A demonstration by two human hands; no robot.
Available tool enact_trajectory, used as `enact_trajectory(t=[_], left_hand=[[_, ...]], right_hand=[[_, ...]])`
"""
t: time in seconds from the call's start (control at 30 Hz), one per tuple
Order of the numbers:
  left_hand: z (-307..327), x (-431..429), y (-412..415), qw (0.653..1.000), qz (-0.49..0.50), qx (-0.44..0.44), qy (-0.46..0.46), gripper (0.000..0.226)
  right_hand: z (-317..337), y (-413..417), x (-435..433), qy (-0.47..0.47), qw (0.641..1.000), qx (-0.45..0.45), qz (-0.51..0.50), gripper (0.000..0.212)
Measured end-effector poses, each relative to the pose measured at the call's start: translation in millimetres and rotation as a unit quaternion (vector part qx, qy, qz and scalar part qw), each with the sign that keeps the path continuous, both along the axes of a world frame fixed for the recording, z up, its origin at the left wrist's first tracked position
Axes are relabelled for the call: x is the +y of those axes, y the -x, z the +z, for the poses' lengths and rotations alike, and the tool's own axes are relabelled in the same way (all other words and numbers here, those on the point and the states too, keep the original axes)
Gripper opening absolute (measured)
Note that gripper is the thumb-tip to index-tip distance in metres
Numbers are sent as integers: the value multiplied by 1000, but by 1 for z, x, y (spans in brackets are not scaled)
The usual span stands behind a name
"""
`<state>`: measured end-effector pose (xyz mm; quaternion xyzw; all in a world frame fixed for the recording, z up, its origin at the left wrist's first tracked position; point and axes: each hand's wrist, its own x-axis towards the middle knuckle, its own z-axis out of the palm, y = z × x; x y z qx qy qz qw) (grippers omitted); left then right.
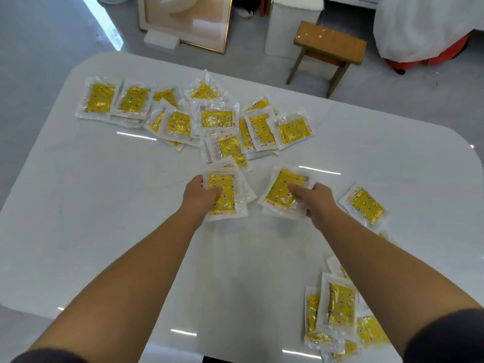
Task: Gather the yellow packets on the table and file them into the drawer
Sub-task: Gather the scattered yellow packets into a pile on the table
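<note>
Several yellow packets in clear wrappers lie scattered across the far half of the white table (104,205), the main heap (217,119) left of centre. My left hand (199,197) grips a small stack of packets (225,197) just above the tabletop, thumb on top. My right hand (314,197) grips another stack of packets (282,192), tilted to the right. A single packet (366,205) lies to the right of my right hand. More packets (337,310) are piled at the near right edge, partly behind my right forearm. No drawer is in view.
Beyond the table's far edge stand a wooden stool (330,43), a white box (290,24) and a gold-framed picture (188,19) leaning on the grey floor. A white cloth over something orange (429,27) is at the far right.
</note>
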<state>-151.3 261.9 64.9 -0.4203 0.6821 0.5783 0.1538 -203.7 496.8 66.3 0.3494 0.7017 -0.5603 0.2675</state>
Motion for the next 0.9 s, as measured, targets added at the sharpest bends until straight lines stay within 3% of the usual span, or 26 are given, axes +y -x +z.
enact_trajectory(t=[0.1,0.2,0.3,0.37,0.5,0.67,0.9], left_hand=[[2,19,31,1000,-18,21,5,21],[4,43,65,998,-30,47,3,23],[9,65,94,992,10,62,-108,22],[9,74,98,982,26,47,-180,36],[1,77,78,989,2,12,-148,47],[-10,72,52,991,-13,-1,-131,42],[-16,89,-19,990,-111,-19,-88,29]], right_hand=[[-1,24,11,-12,997,4,-71,28],[2,47,25,-2,990,28,-138,14],[7,62,35,56,981,45,-183,7],[4,61,37,44,988,18,-150,16],[-9,42,39,-29,997,20,-71,33],[-11,26,39,-96,993,62,20,32],[-9,-34,55,-180,958,100,201,12]])
